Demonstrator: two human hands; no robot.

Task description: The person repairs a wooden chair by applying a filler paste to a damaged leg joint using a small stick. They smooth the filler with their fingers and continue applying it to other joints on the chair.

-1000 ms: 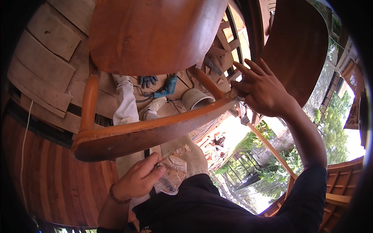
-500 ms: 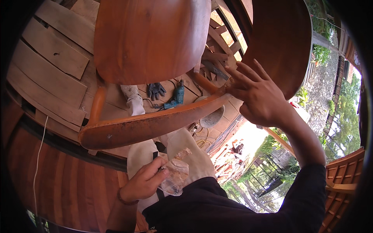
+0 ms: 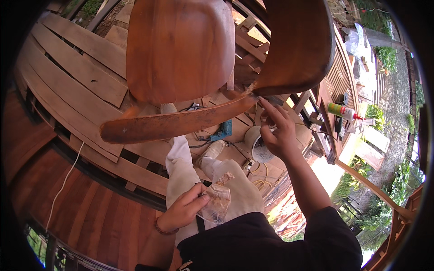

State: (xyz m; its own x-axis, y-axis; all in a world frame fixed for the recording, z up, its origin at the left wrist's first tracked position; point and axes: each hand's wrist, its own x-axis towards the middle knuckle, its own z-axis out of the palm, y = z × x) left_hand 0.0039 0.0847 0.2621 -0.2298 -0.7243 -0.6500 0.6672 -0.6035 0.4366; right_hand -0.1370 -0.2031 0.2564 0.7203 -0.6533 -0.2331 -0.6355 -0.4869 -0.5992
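My left hand (image 3: 184, 208) grips a clear plastic cup (image 3: 216, 204) in front of my lap. Brown paste smears its inside, and a ragged brown piece (image 3: 224, 179) sticks up at its rim. Above my knees is a reddish-brown wooden chair, with a broad panel (image 3: 181, 49), a second dark curved panel (image 3: 298, 45) and a long bowed rail (image 3: 176, 126). Rough light-brown filler (image 3: 250, 88) shows where the rail meets the dark panel. My right hand (image 3: 280, 128) has its index finger stretched to this joint, fingertip at the rail's end, the other fingers loosely bent and apart.
A teal power drill (image 3: 221, 130) lies on the plank floor beside my shoe (image 3: 212, 150). Close by stands a round bucket (image 3: 258, 144) with yellow cord (image 3: 261, 180) near it. A green-and-white bottle with a red tip (image 3: 344, 111) lies at right. Long boards (image 3: 77, 72) fill the left.
My right hand has gone from spread fingers over the joint to a pointing finger below it. The view has shifted, showing the bottle at right. The left hand still holds the cup.
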